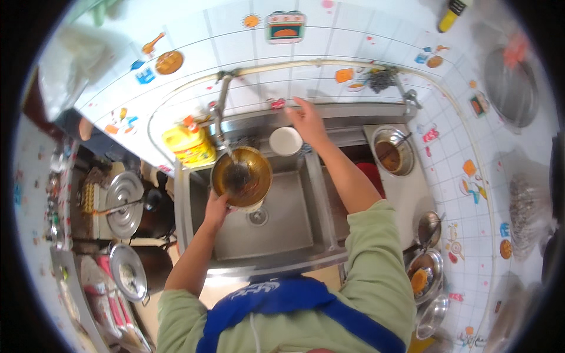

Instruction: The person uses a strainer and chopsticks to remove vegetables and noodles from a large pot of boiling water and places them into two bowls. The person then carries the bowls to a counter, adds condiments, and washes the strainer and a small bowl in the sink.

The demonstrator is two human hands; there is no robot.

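Observation:
My left hand (216,209) grips the near rim of a golden-brown metal bowl (261,172), tilted towards me over the left basin of a stainless steel sink (282,198). Water from the tap (220,106) runs into it, and something dark and blurred lies inside. Part of a pale item (256,206) shows beneath the bowl; I cannot tell what it is. My right hand (307,122) is raised by the sink's back ledge, fingers apart, with nothing visible in it. Just left of it, a white bowl (286,141) sits near the back edge.
A yellow jug (190,143) stands at the sink's back left corner. To the right, a steel bowl (394,151) of brown liquid rests on the counter (408,207). A second tap (408,95) is at the back right. Pots with metal lids (125,204) line the left side.

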